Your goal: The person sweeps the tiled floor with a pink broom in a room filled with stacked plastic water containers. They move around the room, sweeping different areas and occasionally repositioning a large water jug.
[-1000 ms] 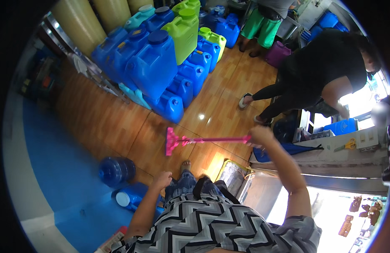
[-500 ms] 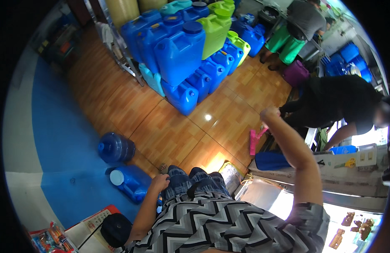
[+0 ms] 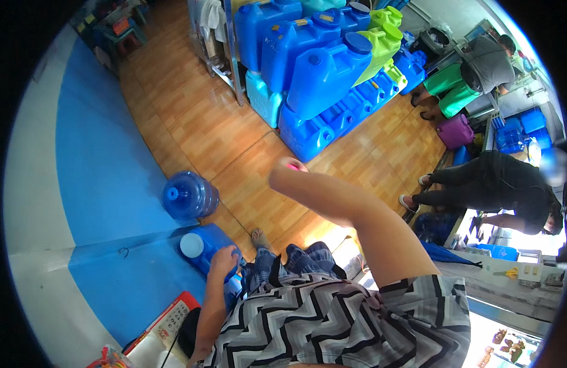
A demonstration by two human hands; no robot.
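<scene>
My right arm reaches across in front of me, its hand closed over the wood-look floor. A small bit of a pink tool shows at the fingers; my hand and forearm hide the rest, which looked T-shaped earlier. My left hand hangs low beside my thigh, fingers loosely bent and seemingly holding nothing. Behind it lies a blue jug with a white cap; whether they touch I cannot tell. A round translucent blue water bottle is on the floor by the blue-and-white wall.
Stacked blue jugs and green jugs fill the far middle, beside a metal rack. Two people work at the right, one in green shorts, one in black. A counter runs along my right.
My right hand has swung left with the pink tool, which is now mostly hidden. The view has shifted right, and my left hand now appears in front of the white-capped jug.
</scene>
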